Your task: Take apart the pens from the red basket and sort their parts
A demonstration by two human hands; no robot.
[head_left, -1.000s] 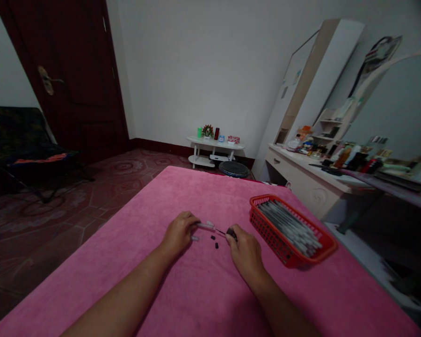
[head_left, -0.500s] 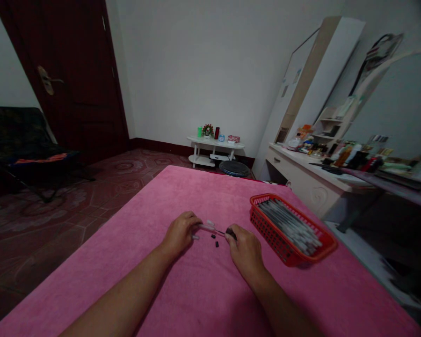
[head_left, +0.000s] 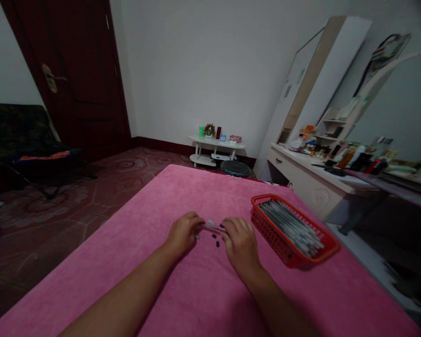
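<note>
My left hand (head_left: 183, 234) pinches one end of a slim, clear pen barrel (head_left: 212, 228) just above the pink cloth. From the other side, the fingers of my right hand (head_left: 243, 241) close on the pen's thin dark refill, which lines up with the barrel; how deep it sits inside I cannot tell. Two small black caps or plugs (head_left: 217, 244) lie on the cloth below the pen. Behind it is a small clear piece (head_left: 211, 222), and another pale piece (head_left: 197, 237) rests by my left fingertips.
A red plastic basket (head_left: 271, 237) full of slim grey-white pens stands to the right of my right hand. Pink cloth (head_left: 143, 276) covers the table. Farther off are a white side stand (head_left: 203, 160), a cluttered dresser (head_left: 312, 175) and a folding chair (head_left: 24, 131).
My right hand has moved slightly left and up, nearer my left hand. The exposed stretch of refill between the hands looks shorter. The small pieces stay on the cloth.
</note>
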